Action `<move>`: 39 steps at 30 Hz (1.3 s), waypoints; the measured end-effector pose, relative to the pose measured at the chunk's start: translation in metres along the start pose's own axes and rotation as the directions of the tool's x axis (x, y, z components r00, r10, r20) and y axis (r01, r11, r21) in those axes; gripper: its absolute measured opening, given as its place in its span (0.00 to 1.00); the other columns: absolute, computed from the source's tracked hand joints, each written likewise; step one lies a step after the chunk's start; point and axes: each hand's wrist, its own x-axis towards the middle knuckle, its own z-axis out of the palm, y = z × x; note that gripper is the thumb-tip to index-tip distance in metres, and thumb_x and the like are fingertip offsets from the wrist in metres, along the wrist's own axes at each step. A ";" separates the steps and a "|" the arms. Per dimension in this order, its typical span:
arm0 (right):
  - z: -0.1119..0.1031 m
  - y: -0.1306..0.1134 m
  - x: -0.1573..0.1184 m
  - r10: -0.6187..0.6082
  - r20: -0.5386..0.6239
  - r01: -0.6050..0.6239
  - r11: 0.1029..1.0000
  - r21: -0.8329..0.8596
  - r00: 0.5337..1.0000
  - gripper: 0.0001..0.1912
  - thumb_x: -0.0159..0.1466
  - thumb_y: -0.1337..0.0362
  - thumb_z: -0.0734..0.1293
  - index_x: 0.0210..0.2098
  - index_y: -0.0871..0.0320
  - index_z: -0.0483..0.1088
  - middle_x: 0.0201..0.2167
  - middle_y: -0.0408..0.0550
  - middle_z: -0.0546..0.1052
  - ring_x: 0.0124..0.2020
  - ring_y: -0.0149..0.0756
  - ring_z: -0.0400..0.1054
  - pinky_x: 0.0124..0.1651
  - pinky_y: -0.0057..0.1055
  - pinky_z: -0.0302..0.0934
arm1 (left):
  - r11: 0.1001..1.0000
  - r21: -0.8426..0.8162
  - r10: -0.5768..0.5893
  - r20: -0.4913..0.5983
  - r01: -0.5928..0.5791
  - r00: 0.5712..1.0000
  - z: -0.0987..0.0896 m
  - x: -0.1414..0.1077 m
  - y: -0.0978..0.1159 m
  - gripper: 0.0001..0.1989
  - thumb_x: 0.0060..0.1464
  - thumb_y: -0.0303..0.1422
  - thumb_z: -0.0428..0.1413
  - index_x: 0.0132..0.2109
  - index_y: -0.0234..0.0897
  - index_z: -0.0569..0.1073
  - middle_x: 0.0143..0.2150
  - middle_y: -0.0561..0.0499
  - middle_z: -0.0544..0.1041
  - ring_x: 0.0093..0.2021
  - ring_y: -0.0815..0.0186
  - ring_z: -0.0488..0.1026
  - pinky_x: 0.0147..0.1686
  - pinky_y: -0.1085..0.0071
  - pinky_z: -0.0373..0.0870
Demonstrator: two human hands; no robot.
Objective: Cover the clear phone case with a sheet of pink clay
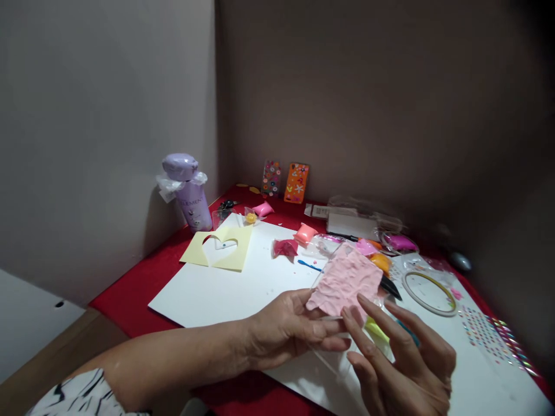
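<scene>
My left hand (pixel 286 329) is closed on the lower left of a clear, flat piece that looks like a phone case. Pale pink clay (pixel 347 277) is spread over most of its face, with a rough, ridged surface. My right hand (pixel 407 352) has its fingers stretched out and apart, with fingertips touching the clay's lower right edge. Bare clear plastic shows below the clay. Behind the held piece lies a blue modelling tool (pixel 309 265), partly hidden.
White board (pixel 247 294) on a red-covered table (pixel 125 297). Around it are a yellow heart-cutout paper (pixel 243 254), clay packets (pixel 306 234), a hoop (pixel 429 293), a gem sheet (pixel 485 335), a purple bottle (pixel 195 205) and decorated phone cases (pixel 297 183) against the wall.
</scene>
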 end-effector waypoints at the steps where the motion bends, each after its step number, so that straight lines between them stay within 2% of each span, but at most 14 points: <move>1: 0.000 0.000 0.000 0.001 0.000 -0.001 1.000 0.007 1.000 0.17 0.60 0.59 0.65 0.48 0.54 0.73 0.51 0.53 0.73 0.51 0.52 0.64 0.49 0.47 0.55 | 1.000 0.001 0.005 -0.010 -0.005 1.000 -0.001 0.000 -0.001 0.27 0.48 0.19 0.57 0.57 0.32 0.67 0.59 0.35 0.66 0.61 0.50 0.61 0.61 0.50 0.52; 9: 0.000 -0.001 0.002 0.009 0.005 -0.009 1.000 0.024 1.000 0.16 0.61 0.56 0.63 0.46 0.52 0.74 0.50 0.51 0.74 0.51 0.51 0.64 0.50 0.46 0.54 | 0.999 0.033 0.036 -0.047 -0.034 0.998 0.001 -0.001 -0.003 0.24 0.50 0.21 0.57 0.55 0.30 0.69 0.58 0.35 0.68 0.61 0.51 0.62 0.61 0.52 0.54; 15: -0.007 0.001 0.001 0.071 -0.041 -0.066 0.991 0.118 0.997 0.16 0.61 0.62 0.62 0.47 0.52 0.74 0.50 0.51 0.73 0.51 0.50 0.64 0.50 0.46 0.55 | 1.000 -0.001 0.017 -0.053 -0.017 0.998 0.001 -0.001 0.002 0.24 0.47 0.19 0.57 0.54 0.28 0.69 0.58 0.32 0.67 0.59 0.50 0.64 0.61 0.52 0.54; 18: -0.005 0.001 0.001 0.101 -0.012 -0.099 0.989 0.106 0.995 0.16 0.62 0.61 0.62 0.48 0.52 0.73 0.51 0.52 0.72 0.53 0.51 0.63 0.51 0.48 0.54 | 1.000 0.016 0.002 -0.073 -0.001 0.997 -0.001 -0.001 0.001 0.24 0.46 0.20 0.59 0.53 0.28 0.70 0.56 0.31 0.69 0.59 0.49 0.64 0.60 0.51 0.55; 21: -0.001 0.002 0.002 0.070 0.017 -0.071 0.994 0.084 0.997 0.16 0.62 0.59 0.62 0.48 0.52 0.73 0.51 0.53 0.72 0.53 0.52 0.63 0.51 0.48 0.54 | 1.000 0.026 0.006 -0.068 -0.005 0.998 0.000 -0.002 -0.001 0.23 0.47 0.21 0.60 0.52 0.28 0.71 0.55 0.32 0.70 0.58 0.49 0.65 0.60 0.51 0.56; 27: 0.000 -0.002 0.005 0.020 -0.036 -0.019 1.000 0.021 0.999 0.16 0.63 0.54 0.62 0.45 0.51 0.75 0.48 0.51 0.75 0.49 0.49 0.65 0.48 0.44 0.54 | 1.000 0.014 0.019 -0.079 -0.018 0.997 0.002 -0.002 0.000 0.21 0.47 0.22 0.60 0.51 0.27 0.71 0.54 0.32 0.71 0.58 0.49 0.65 0.60 0.52 0.57; 36: -0.006 0.000 0.002 0.050 -0.032 -0.048 0.995 0.083 0.998 0.15 0.63 0.58 0.62 0.46 0.52 0.74 0.49 0.52 0.74 0.50 0.51 0.64 0.48 0.47 0.55 | 1.000 0.010 0.010 -0.095 -0.009 0.995 0.001 0.000 0.000 0.21 0.45 0.21 0.61 0.49 0.27 0.73 0.52 0.33 0.72 0.56 0.50 0.67 0.60 0.52 0.57; 39: -0.004 0.000 0.002 0.003 -0.003 -0.003 0.999 0.043 1.000 0.16 0.62 0.56 0.63 0.46 0.52 0.74 0.50 0.52 0.74 0.50 0.51 0.64 0.49 0.46 0.55 | 1.000 0.028 -0.002 -0.093 0.005 0.996 0.002 -0.001 0.002 0.20 0.46 0.22 0.61 0.49 0.27 0.73 0.52 0.33 0.72 0.56 0.50 0.68 0.59 0.51 0.57</move>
